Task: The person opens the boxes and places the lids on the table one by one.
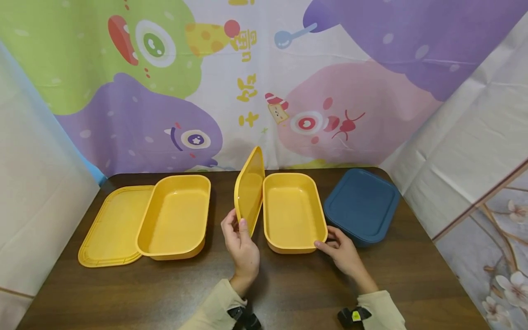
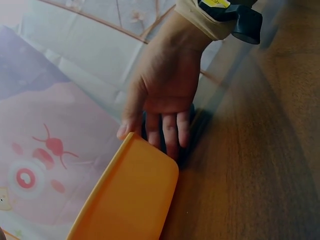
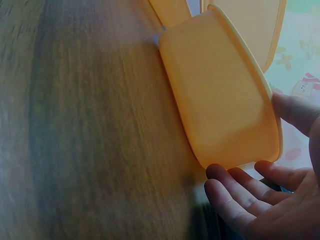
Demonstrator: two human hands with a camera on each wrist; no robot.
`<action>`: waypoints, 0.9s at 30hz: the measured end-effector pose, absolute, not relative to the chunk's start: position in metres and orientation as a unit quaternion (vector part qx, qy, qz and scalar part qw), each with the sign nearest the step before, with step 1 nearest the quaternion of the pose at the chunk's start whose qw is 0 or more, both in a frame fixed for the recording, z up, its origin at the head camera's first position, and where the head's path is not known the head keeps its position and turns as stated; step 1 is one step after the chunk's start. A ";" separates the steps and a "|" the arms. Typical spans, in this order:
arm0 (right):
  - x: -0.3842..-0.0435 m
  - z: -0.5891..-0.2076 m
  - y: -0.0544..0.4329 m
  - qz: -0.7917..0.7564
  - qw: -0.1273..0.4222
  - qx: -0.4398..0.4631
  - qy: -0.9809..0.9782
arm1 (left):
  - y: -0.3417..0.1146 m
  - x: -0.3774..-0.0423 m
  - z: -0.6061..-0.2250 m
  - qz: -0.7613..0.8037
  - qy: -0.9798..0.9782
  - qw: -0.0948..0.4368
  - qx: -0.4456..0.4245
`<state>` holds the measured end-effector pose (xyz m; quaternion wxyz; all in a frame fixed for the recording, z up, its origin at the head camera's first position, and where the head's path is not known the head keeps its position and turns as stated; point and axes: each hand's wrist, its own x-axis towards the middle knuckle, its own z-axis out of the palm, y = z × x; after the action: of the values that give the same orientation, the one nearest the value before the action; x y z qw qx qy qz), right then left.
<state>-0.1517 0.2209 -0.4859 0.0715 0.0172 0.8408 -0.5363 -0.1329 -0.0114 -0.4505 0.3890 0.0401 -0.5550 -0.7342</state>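
Note:
In the head view my left hand (image 1: 243, 252) holds a yellow lid (image 1: 250, 188) on edge by its near end, thumb on the right face. The lid stands just left of a yellow food container (image 1: 294, 211). My right hand (image 1: 342, 252) grips the container's near right corner. In the right wrist view the thumb presses the rim of the container (image 3: 225, 90) and the fingers curl along the outer wall. Across from the left wrist camera, the right hand (image 2: 167, 85) shows at the corner of the container (image 2: 132, 195). The left hand is mostly out of that view.
A larger yellow container (image 1: 175, 220) stands at the left, overlapping the edge of a flat yellow lid (image 1: 111, 229). Close to my right hand, a dark blue lidded container (image 1: 360, 206) sits at the right. A patterned cloth (image 1: 247, 137) hangs behind the brown table (image 1: 297, 293).

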 end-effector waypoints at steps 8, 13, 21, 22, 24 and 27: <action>-0.151 -0.484 0.219 -0.539 0.068 0.016 0.840 | -0.011 -0.133 -0.452 -0.740 -0.553 0.381 0.039; -0.150 -0.485 0.218 -0.534 0.061 0.005 0.843 | -0.012 -0.134 -0.455 -0.746 -0.549 0.374 0.040; -0.151 -0.485 0.219 -0.538 0.073 0.023 0.839 | -0.012 -0.135 -0.462 -0.740 -0.554 0.379 0.042; -0.151 -0.485 0.219 -0.538 0.073 0.024 0.840 | -0.012 -0.135 -0.462 -0.740 -0.554 0.378 0.043; -0.150 -0.485 0.219 -0.537 0.074 0.025 0.840 | -0.012 -0.135 -0.463 -0.742 -0.554 0.376 0.045; -0.149 -0.484 0.219 -0.537 0.075 0.027 0.840 | -0.012 -0.135 -0.464 -0.739 -0.558 0.375 0.042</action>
<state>-0.1495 0.2187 -0.4838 0.0753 0.0270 0.8397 -0.5372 -0.1352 -0.0122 -0.4644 0.3747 0.0418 -0.5580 -0.7392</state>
